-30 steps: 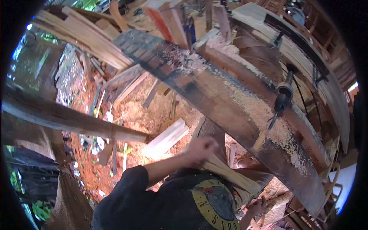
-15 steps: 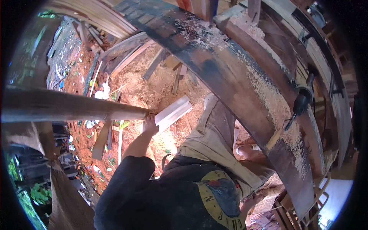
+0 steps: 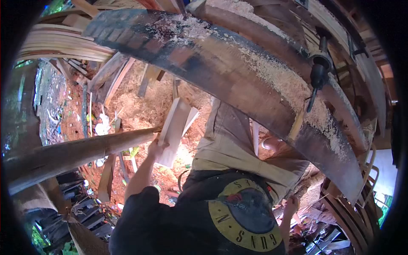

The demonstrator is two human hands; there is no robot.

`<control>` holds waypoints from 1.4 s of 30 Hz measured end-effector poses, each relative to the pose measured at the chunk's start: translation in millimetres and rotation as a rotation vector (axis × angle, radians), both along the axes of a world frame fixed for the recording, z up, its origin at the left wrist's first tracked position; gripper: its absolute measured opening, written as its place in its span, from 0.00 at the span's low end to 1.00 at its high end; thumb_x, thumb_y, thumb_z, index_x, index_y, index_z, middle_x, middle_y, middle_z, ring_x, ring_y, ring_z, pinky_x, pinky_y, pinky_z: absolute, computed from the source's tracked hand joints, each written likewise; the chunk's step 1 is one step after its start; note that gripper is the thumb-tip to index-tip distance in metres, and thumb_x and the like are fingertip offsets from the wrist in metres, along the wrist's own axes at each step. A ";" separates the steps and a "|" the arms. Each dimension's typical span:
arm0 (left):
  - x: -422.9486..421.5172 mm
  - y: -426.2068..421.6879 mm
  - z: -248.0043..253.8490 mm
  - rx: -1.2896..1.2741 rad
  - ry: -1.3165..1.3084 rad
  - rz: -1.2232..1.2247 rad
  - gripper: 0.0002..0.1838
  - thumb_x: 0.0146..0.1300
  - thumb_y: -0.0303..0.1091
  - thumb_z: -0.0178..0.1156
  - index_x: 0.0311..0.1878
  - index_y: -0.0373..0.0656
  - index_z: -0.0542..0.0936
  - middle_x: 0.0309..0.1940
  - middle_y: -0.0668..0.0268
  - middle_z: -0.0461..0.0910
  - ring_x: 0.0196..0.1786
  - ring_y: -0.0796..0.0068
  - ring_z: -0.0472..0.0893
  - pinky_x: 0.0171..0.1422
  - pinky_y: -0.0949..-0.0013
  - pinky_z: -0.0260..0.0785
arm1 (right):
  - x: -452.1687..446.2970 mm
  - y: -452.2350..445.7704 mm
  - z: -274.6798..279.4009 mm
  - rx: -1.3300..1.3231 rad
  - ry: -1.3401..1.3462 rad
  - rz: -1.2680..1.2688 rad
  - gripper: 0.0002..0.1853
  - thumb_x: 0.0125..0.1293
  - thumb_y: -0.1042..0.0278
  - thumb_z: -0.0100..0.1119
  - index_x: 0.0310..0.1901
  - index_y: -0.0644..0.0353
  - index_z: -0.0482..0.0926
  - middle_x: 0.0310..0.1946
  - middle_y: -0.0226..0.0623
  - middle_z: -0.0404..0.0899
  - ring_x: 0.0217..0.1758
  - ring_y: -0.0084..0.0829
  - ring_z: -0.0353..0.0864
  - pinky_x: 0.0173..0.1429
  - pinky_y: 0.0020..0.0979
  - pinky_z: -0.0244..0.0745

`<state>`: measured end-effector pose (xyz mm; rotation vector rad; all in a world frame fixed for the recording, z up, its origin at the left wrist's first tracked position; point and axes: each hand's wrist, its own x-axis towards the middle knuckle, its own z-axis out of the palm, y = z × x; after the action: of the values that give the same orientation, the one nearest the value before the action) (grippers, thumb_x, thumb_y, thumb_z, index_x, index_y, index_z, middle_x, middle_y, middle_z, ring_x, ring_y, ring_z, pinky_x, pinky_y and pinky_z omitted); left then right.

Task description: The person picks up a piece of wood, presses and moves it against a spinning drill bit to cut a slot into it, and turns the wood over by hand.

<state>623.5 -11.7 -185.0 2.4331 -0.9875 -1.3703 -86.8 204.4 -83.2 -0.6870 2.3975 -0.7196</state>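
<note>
My left hand (image 3: pixel 157 148) is closed on the near left edge of a pale wooden board (image 3: pixel 173 132), held tilted above the sawdust floor. A second pale piece of wood (image 3: pixel 191 120) shows behind its right edge; whether the two are joined I cannot tell. Close beside this hand is the end of a thick round wooden pole (image 3: pixel 85 151). My right hand (image 3: pixel 291 205) hangs low by my right side, away from the bench. Its fingers are small and partly hidden, so their closure is unclear.
A long dark plank (image 3: pixel 229 85) strewn with wood shavings (image 3: pixel 276 70) crosses in front of me. On it, at the right, rests a black-ended power tool (image 3: pixel 318 74) beside a small wood strip (image 3: pixel 296 125). Stacked boards (image 3: pixel 63 44) lie far left; offcuts and litter cover the ground.
My left hand has turned the board more upright, so its broad face now shows. My view has shifted, and the plank and pole appear at a different angle. My right hand shows more fully.
</note>
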 end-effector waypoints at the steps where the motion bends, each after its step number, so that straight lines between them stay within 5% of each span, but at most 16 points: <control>1: -9.7 4.8 34.9 -0.048 0.157 0.080 0.28 0.62 0.45 0.73 0.58 0.33 0.81 0.47 0.51 0.87 0.51 0.62 0.86 0.58 0.61 0.79 | -1.8 -6.7 1.3 -0.045 0.027 0.015 0.10 0.67 0.76 0.55 0.48 0.62 0.82 0.31 0.28 0.79 0.29 0.19 0.72 0.32 0.24 0.69; 2: -16.1 8.4 61.3 -0.026 0.220 0.162 0.23 0.62 0.33 0.72 0.56 0.30 0.80 0.45 0.54 0.86 0.49 0.69 0.85 0.56 0.65 0.78 | -20.3 -5.4 -9.0 -0.038 0.017 -0.024 0.11 0.65 0.77 0.55 0.48 0.62 0.82 0.33 0.27 0.79 0.29 0.19 0.72 0.33 0.25 0.70; 3: -11.0 23.8 68.0 -0.058 0.282 0.209 0.23 0.62 0.33 0.72 0.56 0.30 0.80 0.45 0.56 0.86 0.48 0.70 0.85 0.55 0.66 0.77 | -47.4 6.2 -34.3 -0.184 0.164 0.067 0.11 0.66 0.77 0.54 0.48 0.63 0.82 0.32 0.28 0.79 0.28 0.19 0.72 0.32 0.25 0.70; 5: 0.4 52.0 79.9 -0.136 0.408 0.302 0.23 0.61 0.33 0.72 0.55 0.29 0.79 0.44 0.58 0.86 0.47 0.71 0.84 0.55 0.67 0.76 | -6.3 -43.1 21.8 -0.318 0.133 -0.025 0.10 0.66 0.78 0.52 0.45 0.63 0.82 0.30 0.29 0.78 0.25 0.19 0.69 0.29 0.25 0.67; 7: -1.6 68.6 115.3 -0.223 0.429 0.299 0.23 0.60 0.34 0.72 0.55 0.30 0.79 0.44 0.59 0.85 0.46 0.72 0.84 0.55 0.67 0.76 | -26.2 -47.8 29.5 -0.207 0.290 0.142 0.12 0.64 0.80 0.52 0.46 0.65 0.83 0.36 0.37 0.83 0.37 0.32 0.80 0.47 0.35 0.77; 9: 1.1 81.6 152.0 -0.275 0.440 0.261 0.24 0.59 0.34 0.72 0.55 0.30 0.79 0.44 0.60 0.85 0.46 0.73 0.84 0.55 0.68 0.76 | 24.4 -94.2 85.8 -0.392 0.229 0.262 0.09 0.58 0.80 0.48 0.38 0.65 0.79 0.32 0.37 0.80 0.34 0.30 0.78 0.42 0.33 0.75; 14: -5.1 91.4 233.9 -0.372 0.474 0.237 0.28 0.55 0.35 0.73 0.57 0.31 0.78 0.45 0.61 0.85 0.46 0.74 0.84 0.54 0.68 0.76 | 110.5 -166.2 160.5 -0.675 0.072 0.653 0.10 0.54 0.82 0.48 0.36 0.64 0.78 0.29 0.38 0.77 0.32 0.32 0.76 0.41 0.31 0.72; 19: -26.4 73.7 299.2 -0.575 0.438 0.165 0.37 0.50 0.38 0.76 0.62 0.28 0.76 0.52 0.56 0.84 0.52 0.68 0.84 0.60 0.63 0.76 | 160.5 -202.4 185.4 -0.872 -0.099 0.828 0.12 0.54 0.84 0.53 0.39 0.63 0.80 0.28 0.39 0.77 0.31 0.35 0.77 0.39 0.34 0.72; 25: -70.6 20.3 345.8 -0.707 0.472 -0.030 0.34 0.52 0.34 0.77 0.62 0.32 0.77 0.52 0.60 0.85 0.55 0.67 0.83 0.63 0.62 0.74 | 202.4 -241.5 225.6 -0.965 -0.207 0.874 0.13 0.54 0.84 0.56 0.41 0.63 0.82 0.30 0.41 0.81 0.33 0.37 0.81 0.40 0.35 0.75; 27: -102.3 4.2 345.5 -0.798 0.450 -0.113 0.35 0.51 0.34 0.77 0.62 0.32 0.77 0.51 0.61 0.85 0.53 0.68 0.84 0.62 0.63 0.75 | 194.1 -245.5 233.8 -0.881 -0.182 0.926 0.18 0.58 0.81 0.60 0.52 0.63 0.80 0.42 0.42 0.84 0.41 0.37 0.83 0.49 0.35 0.78; 30: -142.6 -26.6 336.5 -0.973 0.246 -0.416 0.36 0.48 0.36 0.79 0.61 0.32 0.79 0.45 0.57 0.85 0.48 0.69 0.85 0.51 0.66 0.76 | 200.3 -244.7 233.0 -0.845 -0.716 0.575 0.29 0.65 0.74 0.64 0.68 0.61 0.70 0.60 0.44 0.78 0.54 0.37 0.81 0.59 0.36 0.79; 34: -200.1 -70.7 353.6 -1.385 -0.165 -0.869 0.30 0.51 0.40 0.76 0.56 0.36 0.83 0.43 0.53 0.86 0.42 0.58 0.86 0.46 0.60 0.77 | 165.4 -226.7 229.5 -1.083 -1.011 0.462 0.46 0.68 0.57 0.72 0.79 0.59 0.54 0.75 0.44 0.63 0.72 0.42 0.71 0.68 0.47 0.76; 37: -228.0 -87.1 357.1 -1.574 -0.266 -1.067 0.26 0.53 0.42 0.73 0.55 0.40 0.85 0.48 0.57 0.87 0.45 0.56 0.85 0.50 0.55 0.78 | 124.9 -194.1 233.7 -1.026 -1.000 0.391 0.56 0.64 0.30 0.65 0.80 0.61 0.52 0.75 0.46 0.64 0.73 0.45 0.71 0.74 0.52 0.70; 42: -256.0 -93.9 346.3 -1.609 -0.327 -1.250 0.23 0.58 0.41 0.70 0.57 0.47 0.85 0.55 0.65 0.86 0.53 0.65 0.84 0.66 0.54 0.68 | 105.2 -161.5 237.7 -1.110 -1.019 -0.068 0.45 0.71 0.32 0.57 0.72 0.68 0.68 0.67 0.47 0.76 0.70 0.46 0.75 0.72 0.49 0.71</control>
<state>367.5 -105.6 161.2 0.6608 -2.4219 0.1329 18.4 42.9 154.5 -0.4181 0.9718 -1.8835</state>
